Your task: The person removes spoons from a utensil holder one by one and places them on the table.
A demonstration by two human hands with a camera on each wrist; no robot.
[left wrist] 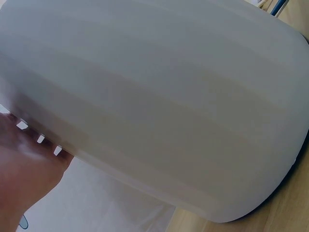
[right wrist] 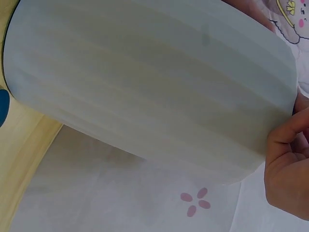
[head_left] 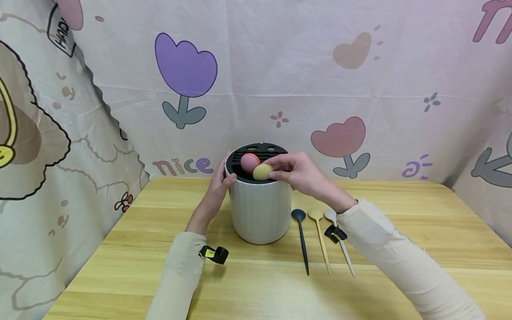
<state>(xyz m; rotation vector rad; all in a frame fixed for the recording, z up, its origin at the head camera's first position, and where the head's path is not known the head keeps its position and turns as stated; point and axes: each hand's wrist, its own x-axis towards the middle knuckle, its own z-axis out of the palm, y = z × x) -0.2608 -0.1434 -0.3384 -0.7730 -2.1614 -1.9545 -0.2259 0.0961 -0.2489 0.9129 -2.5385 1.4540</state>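
A wood-grain worktop [head_left: 256,286] bears an upright white ribbed canister [head_left: 260,213] with a black slotted lid [head_left: 262,147]. The left hand [head_left: 218,184] grips the canister near its rim; the right hand [head_left: 305,174] reaches over the lid. Alongside lie a navy spoon [head_left: 298,215], a cream spoon [head_left: 315,215] and a white spoon [head_left: 330,215]. At the lid sits a pink rounded piece [head_left: 249,163]; near it, the right fingers pinch a yellow rounded piece [head_left: 262,172], its underside hidden. Possible faults: a slipping pinch could drop the yellow piece, a sideways nudge could dislodge its pink neighbour, and a slackened left grip could let the canister shift.
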